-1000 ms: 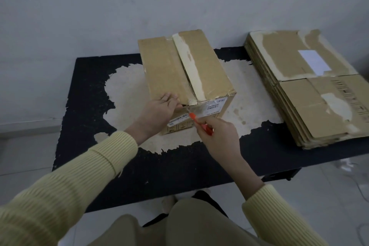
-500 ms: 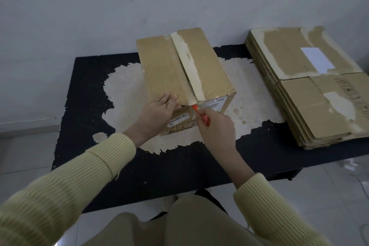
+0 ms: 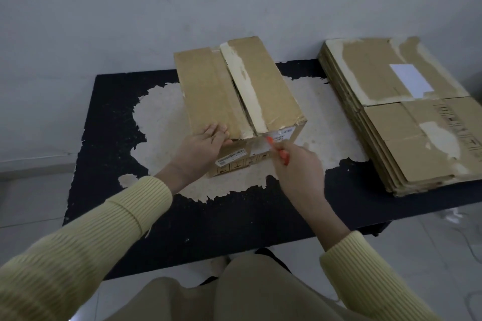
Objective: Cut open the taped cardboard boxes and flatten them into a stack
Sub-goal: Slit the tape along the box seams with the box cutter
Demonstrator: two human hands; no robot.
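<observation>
Taped brown cardboard box point(image 3: 208, 91) sits centred on a worn black table point(image 3: 109, 138), left hand point(image 3: 200, 148) pressing straight fingers on its lid. At the front seam, right hand point(image 3: 297, 167) grips a slim orange cutter point(image 3: 279, 150) (flattened cardboard stack point(image 3: 407, 122) lies to the right).

No legible text; barcode label point(image 3: 232, 158) on box point(image 3: 206, 91) front too blurred.

The box point(image 3: 234, 101) stands mid-table point(image 3: 109, 138), the flattened stack point(image 3: 407, 122) to its right
</observation>
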